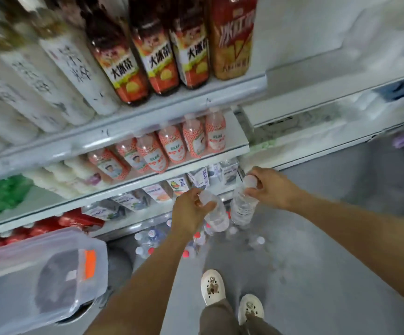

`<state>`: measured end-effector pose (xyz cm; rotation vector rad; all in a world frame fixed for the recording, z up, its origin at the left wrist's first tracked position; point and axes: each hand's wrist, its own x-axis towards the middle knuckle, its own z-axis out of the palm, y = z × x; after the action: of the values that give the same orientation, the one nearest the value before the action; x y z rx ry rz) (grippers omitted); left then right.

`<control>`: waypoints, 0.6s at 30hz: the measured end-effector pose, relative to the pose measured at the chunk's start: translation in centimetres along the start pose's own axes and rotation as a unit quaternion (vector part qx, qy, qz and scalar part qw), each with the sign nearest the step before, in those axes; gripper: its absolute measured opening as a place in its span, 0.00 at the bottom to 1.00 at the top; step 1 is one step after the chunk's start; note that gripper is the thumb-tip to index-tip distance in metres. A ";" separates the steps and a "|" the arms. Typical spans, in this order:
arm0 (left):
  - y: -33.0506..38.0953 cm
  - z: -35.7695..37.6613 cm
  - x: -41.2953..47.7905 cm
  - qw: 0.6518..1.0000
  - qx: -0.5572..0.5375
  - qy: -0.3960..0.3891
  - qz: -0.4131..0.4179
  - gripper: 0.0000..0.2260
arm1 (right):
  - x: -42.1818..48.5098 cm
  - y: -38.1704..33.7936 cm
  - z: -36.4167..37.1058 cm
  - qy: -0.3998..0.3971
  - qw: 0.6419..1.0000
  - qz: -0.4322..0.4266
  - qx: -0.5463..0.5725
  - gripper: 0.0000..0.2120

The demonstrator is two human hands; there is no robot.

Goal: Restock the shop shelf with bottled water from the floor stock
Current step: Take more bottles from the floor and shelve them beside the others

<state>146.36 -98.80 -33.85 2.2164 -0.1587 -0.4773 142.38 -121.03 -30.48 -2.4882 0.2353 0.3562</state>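
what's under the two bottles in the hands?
Capped water bottles, white and red caps, on the grey floor. The left bottle and right bottle hide part of the cluster; count unclear.

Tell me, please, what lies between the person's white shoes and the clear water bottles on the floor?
Only bare grey floor separates the white shoes from the clear water bottles, in the head view.

Two water bottles are held up, one per hand: the left water bottle gripped by the left hand, the right water bottle by the right hand. Under the hands stand floor bottles, too blurred to count. Above the hands I count six pink-labelled bottles, three dark tea bottles and one orange-labelled bottle.
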 end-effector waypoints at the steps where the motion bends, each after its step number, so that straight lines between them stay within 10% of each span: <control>1: 1.7 -1.5 -0.4 1.000 -0.010 0.005 0.014 0.11 | -0.4 -1.2 -1.8 0.011 1.000 -0.025 0.009 0.14; 11: 17.2 -17.7 -7.2 0.969 -0.124 0.162 0.143 0.04 | -6.2 -15.8 -19.7 0.092 0.970 -0.207 0.090 0.12; 18: 26.2 -27.0 -11.5 0.925 -0.230 0.231 0.196 0.17 | -8.1 -26.0 -28.3 0.134 0.940 -0.275 0.154 0.14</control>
<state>147.57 -92.89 5.03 1.7147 -0.2067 0.2178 146.76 -116.33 8.29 -2.1670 -0.2788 -0.2384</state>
